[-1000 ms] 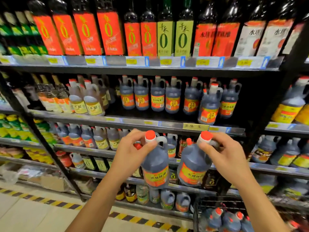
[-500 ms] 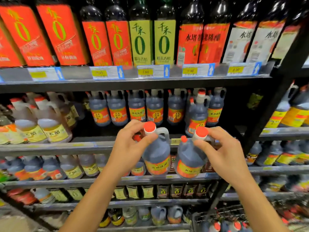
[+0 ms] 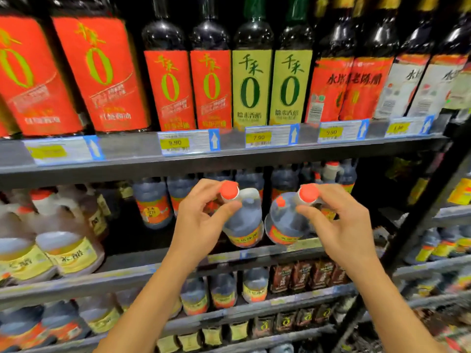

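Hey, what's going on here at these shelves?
A person in a shop holds a dark jug in each hand. The left hand grips the left jug by its red-capped neck; the right hand grips the right jug likewise. Both jugs are at the front of the middle shelf, before a row of similar jugs; whether they rest on it is unclear.

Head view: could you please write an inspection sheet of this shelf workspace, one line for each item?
Surface: grey middle shelf, stocked with jugs.
Job's things: left jug and right jug, dark, red caps, tilted, at the shelf's front edge; contact with it unclear.
Clutter: nothing seen.
Grippers: left hand grips the left jug's neck; right hand grips the right jug's neck.
Cables: nothing seen.
Surroundings: tall bottles and price tags on the upper shelf; pale jugs at left; black post at right.
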### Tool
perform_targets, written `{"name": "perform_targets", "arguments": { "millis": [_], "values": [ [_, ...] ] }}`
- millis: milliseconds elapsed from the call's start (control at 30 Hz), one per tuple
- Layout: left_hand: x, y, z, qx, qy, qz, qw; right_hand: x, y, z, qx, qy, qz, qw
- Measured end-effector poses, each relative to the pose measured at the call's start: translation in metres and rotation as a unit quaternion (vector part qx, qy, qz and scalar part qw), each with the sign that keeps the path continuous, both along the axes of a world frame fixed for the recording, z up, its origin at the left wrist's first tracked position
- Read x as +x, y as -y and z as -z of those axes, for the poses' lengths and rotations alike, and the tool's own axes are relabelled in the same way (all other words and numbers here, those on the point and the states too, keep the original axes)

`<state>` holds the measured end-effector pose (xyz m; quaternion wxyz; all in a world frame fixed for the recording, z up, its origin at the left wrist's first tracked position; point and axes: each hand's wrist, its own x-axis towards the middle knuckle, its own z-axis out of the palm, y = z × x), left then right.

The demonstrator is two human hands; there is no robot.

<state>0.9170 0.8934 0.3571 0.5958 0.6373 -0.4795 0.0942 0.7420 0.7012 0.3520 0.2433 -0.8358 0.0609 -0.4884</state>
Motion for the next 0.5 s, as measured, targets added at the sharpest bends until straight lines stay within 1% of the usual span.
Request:
{"name": "perform_targets", "arguments": {
  "millis": [133, 200, 367, 433, 500],
  "values": [
    [0.015, 0.015, 0.007, 0.007, 0.003, 0.023, 1.0, 0.02, 0.01, 0.006, -0.03, -0.004, 0.007, 1.0],
    [0.02, 0.024, 0.012, 0.018, 0.001, 0.011, 1.0, 0.026, 0.021, 0.01, -0.028, -0.019, 0.012, 0.999],
    [0.029, 0.051, 0.022, 0.046, -0.037, 0.008, 0.998, 0.034, 0.047, 0.018, -0.015, -0.048, 0.006, 0.999],
    [0.033, 0.059, 0.025, 0.053, -0.046, 0.005, 0.998, 0.037, 0.056, 0.021, -0.015, -0.071, 0.017, 0.997],
    [0.038, 0.067, 0.024, 0.063, -0.027, -0.007, 0.998, 0.038, 0.063, 0.021, -0.013, -0.091, 0.032, 0.995]
  ]
}}
